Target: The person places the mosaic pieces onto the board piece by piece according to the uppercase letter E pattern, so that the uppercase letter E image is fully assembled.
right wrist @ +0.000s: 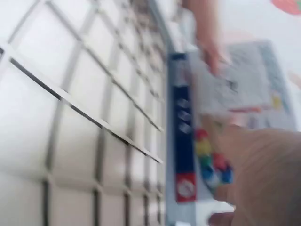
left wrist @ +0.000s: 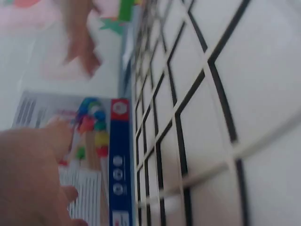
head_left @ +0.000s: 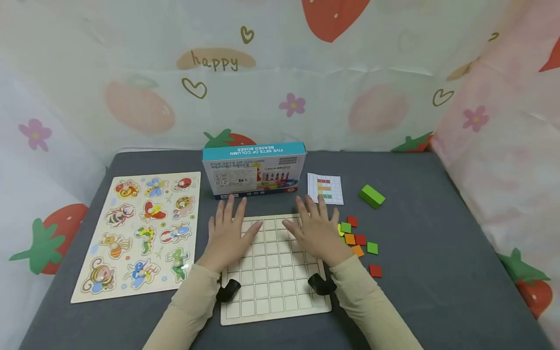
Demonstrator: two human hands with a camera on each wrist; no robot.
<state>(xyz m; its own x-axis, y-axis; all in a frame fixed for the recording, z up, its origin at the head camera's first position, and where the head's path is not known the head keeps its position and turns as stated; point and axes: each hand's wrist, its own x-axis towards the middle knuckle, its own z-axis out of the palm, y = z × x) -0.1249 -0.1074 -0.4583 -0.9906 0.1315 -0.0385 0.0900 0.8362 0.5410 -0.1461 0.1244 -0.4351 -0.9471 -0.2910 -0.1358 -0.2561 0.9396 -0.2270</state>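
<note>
A pale wooden grid board [head_left: 274, 289] lies on the dark table, its square cells bare. Over its left edge my left hand [head_left: 227, 239] is held with spread fingers, holding nothing. My right hand [head_left: 318, 234] spreads likewise above the upper right part of the board, palm down, with nothing in it. Just right of that hand lie several small square tiles in red, orange, yellow and green, among them a green tile [head_left: 372, 248] and a red tile [head_left: 375, 271]; the forearm overlaps part of the group. Both wrist views show the grid close up, beside the left hand [left wrist: 30, 174] and right hand [right wrist: 270, 172].
Behind the board stands a cardboard box [head_left: 280, 164] with beads printed on it. A card with a coloured grid pattern [head_left: 334, 195] lies to its right, then a green block [head_left: 372, 196]. An insect puzzle board [head_left: 89, 272] fills the left side.
</note>
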